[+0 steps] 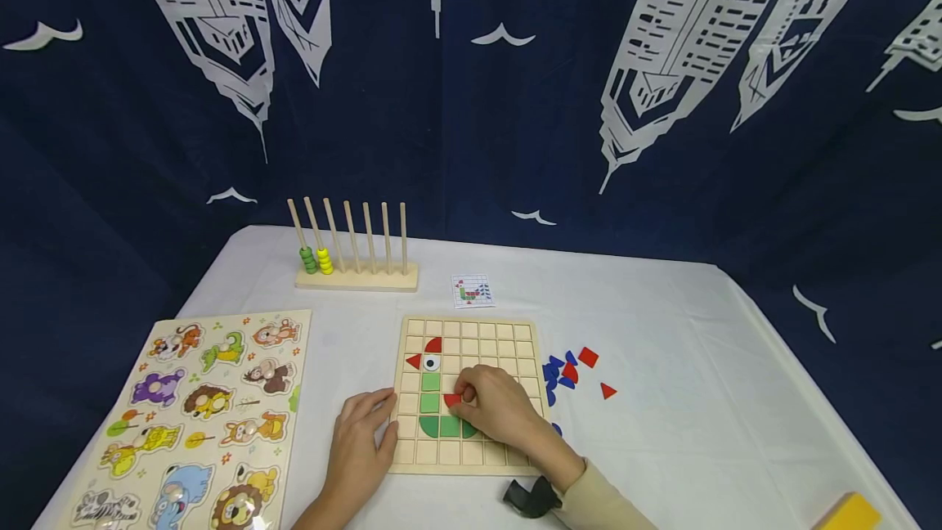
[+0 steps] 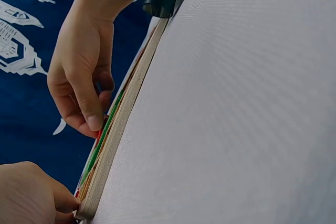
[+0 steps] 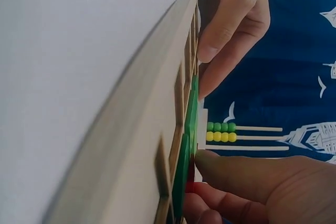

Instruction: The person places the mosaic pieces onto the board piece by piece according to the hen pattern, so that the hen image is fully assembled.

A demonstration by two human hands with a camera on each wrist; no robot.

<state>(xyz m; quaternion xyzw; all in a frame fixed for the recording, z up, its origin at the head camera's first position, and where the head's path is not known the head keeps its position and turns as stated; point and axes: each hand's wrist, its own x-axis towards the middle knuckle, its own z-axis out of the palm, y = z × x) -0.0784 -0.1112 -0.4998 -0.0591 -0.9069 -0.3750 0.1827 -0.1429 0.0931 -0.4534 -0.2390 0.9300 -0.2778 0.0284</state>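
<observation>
Wooden grid board (image 1: 515,334): green, red tiles | right hand (image 1: 496,409) grip pinches red tile (image 1: 451,400) | left hand (image 1: 361,440) flat, steadying board edge

Left hand (image 1: 361,432) flat, fingers relaxed and straight, right hand (image 1: 495,409) beside it, fingertips curled, pinching

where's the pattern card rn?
Head view: the pattern card lies flat on the white tablecloth, just beyond the grid board far edge and right of the peg rack.
</observation>
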